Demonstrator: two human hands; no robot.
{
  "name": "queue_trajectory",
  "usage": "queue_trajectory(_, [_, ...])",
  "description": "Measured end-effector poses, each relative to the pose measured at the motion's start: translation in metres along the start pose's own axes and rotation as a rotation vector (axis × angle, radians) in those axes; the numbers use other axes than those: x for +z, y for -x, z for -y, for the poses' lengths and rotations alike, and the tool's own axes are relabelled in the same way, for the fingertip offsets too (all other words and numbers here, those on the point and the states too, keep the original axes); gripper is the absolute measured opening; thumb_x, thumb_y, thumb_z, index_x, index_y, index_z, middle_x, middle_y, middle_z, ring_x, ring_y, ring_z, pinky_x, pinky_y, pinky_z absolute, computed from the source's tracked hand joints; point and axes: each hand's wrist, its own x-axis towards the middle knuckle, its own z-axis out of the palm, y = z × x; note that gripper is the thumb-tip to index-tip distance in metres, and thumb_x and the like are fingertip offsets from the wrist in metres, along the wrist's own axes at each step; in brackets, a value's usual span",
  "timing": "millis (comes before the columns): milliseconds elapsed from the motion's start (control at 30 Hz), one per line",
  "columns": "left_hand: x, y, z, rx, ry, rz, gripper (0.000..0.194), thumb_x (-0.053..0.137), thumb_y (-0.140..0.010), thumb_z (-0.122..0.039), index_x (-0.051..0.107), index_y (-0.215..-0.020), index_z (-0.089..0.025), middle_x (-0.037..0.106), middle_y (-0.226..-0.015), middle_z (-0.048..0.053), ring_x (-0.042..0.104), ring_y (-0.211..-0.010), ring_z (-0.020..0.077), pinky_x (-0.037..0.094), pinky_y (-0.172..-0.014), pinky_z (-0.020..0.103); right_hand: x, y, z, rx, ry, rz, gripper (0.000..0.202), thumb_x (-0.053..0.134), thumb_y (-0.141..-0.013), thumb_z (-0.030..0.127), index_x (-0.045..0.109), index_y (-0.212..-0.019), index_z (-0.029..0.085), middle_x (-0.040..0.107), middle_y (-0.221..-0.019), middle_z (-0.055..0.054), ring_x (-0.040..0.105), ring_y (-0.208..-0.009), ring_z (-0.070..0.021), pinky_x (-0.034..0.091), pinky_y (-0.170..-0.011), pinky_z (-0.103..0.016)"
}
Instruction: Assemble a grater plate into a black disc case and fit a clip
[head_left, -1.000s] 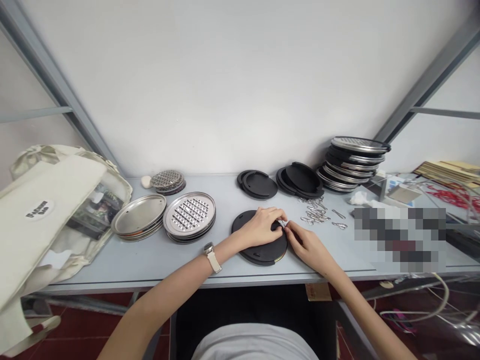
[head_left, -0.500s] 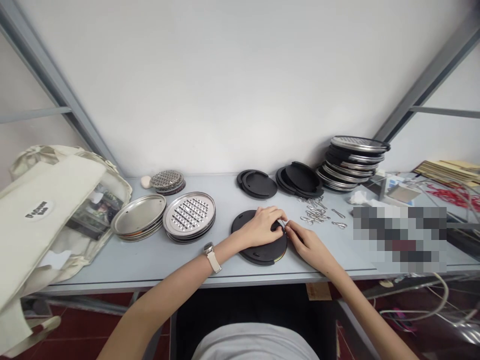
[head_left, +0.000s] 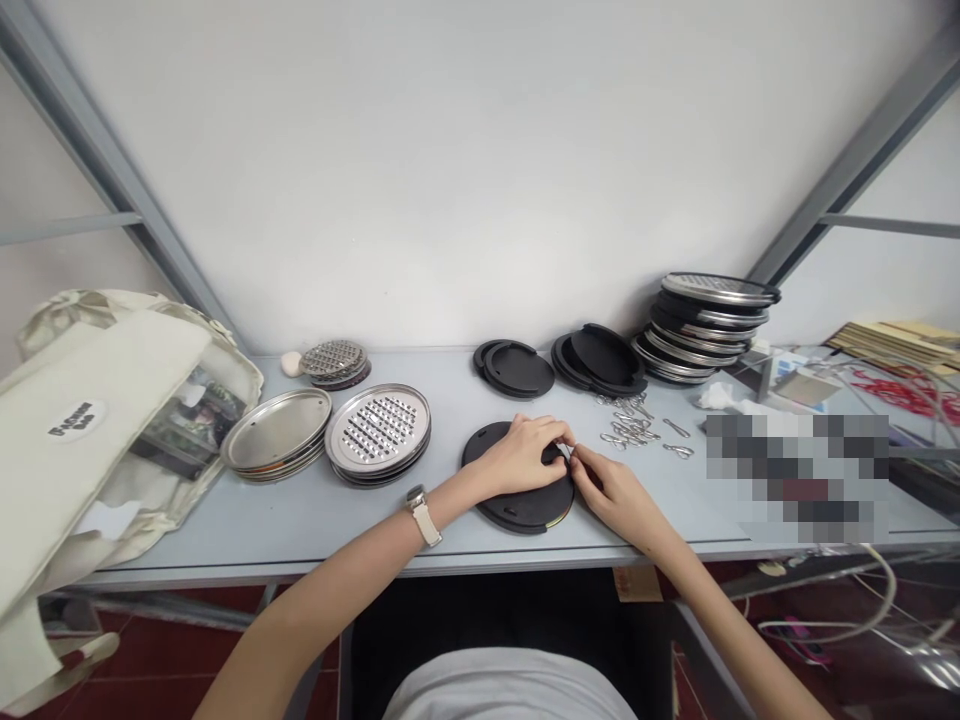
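A black round holder [head_left: 495, 500] lies flat on the table in front of me, with a thin coloured strip showing at its lower right edge. My left hand [head_left: 531, 455] lies across it, fingers curled at its right side and thumb bent in. At that same edge, the fingers of my right hand [head_left: 611, 490] pinch a small shiny metal piece [head_left: 568, 450], mostly hidden. It resembles the looped wire clips [head_left: 628, 428] scattered just behind my right hand.
Round metal graters [head_left: 380, 432] and plain metal discs [head_left: 279, 432] are stacked on the left, beside a cream bag [head_left: 112, 400]. Black holders [head_left: 517, 370] lie at the back. A tall stack of graters in holders [head_left: 709, 325] stands back right, near red cords [head_left: 900, 392].
Both hands stay at the holder's right edge. My right fingertips have shifted very slightly, and the holder has barely moved.
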Motion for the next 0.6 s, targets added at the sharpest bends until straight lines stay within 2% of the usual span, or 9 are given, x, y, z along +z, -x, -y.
queue_trajectory(300, [-0.0012,-0.0004,-0.001,-0.005,0.007,0.0,0.017,0.053,-0.08,-0.014,0.056,-0.096,-0.019,0.065,-0.102,0.001,0.06,-0.096,0.0154,0.035,-0.097,0.031,0.0,-0.0001,-0.0006,0.018,0.002,-0.002,0.026,0.032,-0.096,0.034,0.043,-0.075,0.023,0.056,-0.066,0.0,0.053,-0.059,-0.0172,0.037,-0.057,-0.027])
queue_trajectory(600, [-0.0011,-0.0006,-0.0003,-0.007,0.011,-0.003,0.018,0.054,-0.08,-0.015,0.056,-0.097,-0.02,0.066,-0.102,0.001,0.06,-0.096,0.0161,0.035,-0.098,0.031,0.001,-0.0003,-0.001,0.019,0.004,0.0,0.026,0.032,-0.096,0.034,0.045,-0.078,0.022,0.058,-0.068,-0.001,0.054,-0.061,-0.0175,0.037,-0.059,-0.027])
